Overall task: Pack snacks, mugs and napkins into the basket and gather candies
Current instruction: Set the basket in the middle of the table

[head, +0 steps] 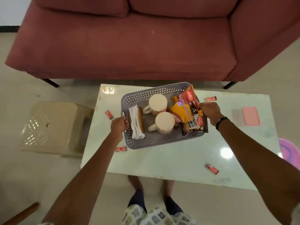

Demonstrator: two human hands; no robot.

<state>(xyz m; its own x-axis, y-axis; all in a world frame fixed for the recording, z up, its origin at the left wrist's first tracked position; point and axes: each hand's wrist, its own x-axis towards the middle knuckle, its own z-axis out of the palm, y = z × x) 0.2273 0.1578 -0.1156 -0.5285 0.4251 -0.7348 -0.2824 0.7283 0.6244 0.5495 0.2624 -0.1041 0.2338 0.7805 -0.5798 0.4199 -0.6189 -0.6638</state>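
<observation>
Toward the far edge of the tabletop [178,156] sits the grey perforated basket [155,142], and both hands are on it. Left hand [118,127] grips the handle slot on the basket's left wall, fingers curled through it. Right hand [209,112] is over at the basket's right side, fingers curled down among the snack packets; whether it holds the rim or a packet, I cannot tell. Inside, a holder of white napkins [135,122] stands along the left wall. Two mugs sit in the middle, one mug [157,103] farther back, the other mug [164,122] nearer, handles pointing left. Packed against the right wall: a red snack packet [189,95], a yellow snack packet [181,112] and a dark salted-nuts packet [194,125].

Loose candies lie on the tabletop outside the basket: one candy [109,114] at the left edge, a second candy [121,149] just off the basket's near-left corner, a third candy [211,99] near the far edge to the right, a fourth candy [212,169] toward the near-right. A pink box [250,116] rests at the right edge. Beyond the table stands a red sofa [129,46], and a beige stool [53,127] sits on the floor left.
</observation>
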